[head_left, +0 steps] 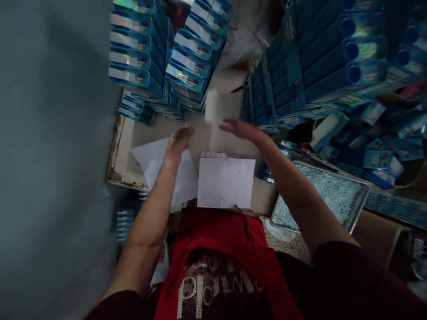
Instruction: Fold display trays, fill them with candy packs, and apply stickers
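My left hand hovers over a tilted white sheet on the worktable. Its fingers point inward, blurred by motion, and seem apart with nothing in them. Opposite it, my right hand is raised with fingers stretched out and holds nothing visible. A pale, blurred shape shows between and beyond the hands; I cannot make out what it is. Nearest my body, a second white sheet lies at the table's front edge. The end of a small stack shows from under its far side.
Tall stacks of blue packs stand at the back left, and more blue boxes rise at the right. A metal tray of small pale-blue pieces sits at the right. A dark pointed tool lies behind. A wall borders the left.
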Action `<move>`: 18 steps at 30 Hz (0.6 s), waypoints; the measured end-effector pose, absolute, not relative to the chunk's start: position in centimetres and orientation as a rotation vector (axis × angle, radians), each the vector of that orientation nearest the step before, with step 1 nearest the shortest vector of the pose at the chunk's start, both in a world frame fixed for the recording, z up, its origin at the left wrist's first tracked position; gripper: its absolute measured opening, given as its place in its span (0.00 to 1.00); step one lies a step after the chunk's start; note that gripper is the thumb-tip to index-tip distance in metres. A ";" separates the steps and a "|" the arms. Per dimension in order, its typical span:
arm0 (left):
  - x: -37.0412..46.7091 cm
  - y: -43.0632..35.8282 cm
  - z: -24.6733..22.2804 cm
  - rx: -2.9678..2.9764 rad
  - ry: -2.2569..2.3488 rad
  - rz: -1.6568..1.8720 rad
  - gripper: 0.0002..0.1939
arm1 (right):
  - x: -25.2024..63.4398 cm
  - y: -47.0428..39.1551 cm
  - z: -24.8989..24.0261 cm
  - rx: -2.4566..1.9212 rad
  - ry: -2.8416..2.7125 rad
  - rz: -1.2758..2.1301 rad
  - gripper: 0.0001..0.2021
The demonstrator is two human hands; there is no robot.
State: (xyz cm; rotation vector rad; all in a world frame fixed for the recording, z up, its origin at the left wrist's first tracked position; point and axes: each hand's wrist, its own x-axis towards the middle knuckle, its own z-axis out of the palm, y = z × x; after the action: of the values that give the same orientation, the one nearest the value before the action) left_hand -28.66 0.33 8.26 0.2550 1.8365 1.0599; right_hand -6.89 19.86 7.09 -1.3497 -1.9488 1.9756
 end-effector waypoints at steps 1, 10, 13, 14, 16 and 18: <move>-27.1 -0.2 8.3 0.412 1.808 0.973 0.33 | -3.8 18.4 7.8 -1.428 -2.034 1.925 0.35; -24.5 -1.0 8.0 1.072 1.852 0.362 0.18 | 5.8 7.9 8.7 -1.786 -2.245 1.549 0.17; -25.4 -3.3 9.4 1.048 1.707 0.363 0.14 | 6.0 4.8 10.4 -1.699 -2.331 1.480 0.10; -25.6 -4.1 9.8 1.000 1.606 0.344 0.15 | 6.6 3.8 11.3 -1.627 -2.397 1.532 0.10; -25.1 -5.4 10.3 0.863 1.424 0.326 0.16 | 8.9 2.0 13.0 -1.473 -2.480 1.666 0.09; -23.0 -6.4 10.3 0.727 1.480 0.446 0.17 | 12.4 0.8 14.4 -1.361 -2.486 1.790 0.08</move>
State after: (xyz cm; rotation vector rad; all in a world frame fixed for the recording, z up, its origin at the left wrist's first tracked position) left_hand -23.01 -6.43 10.27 0.7266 1.4800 0.4460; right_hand 12.41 0.79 14.40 -1.3609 -2.4865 1.7904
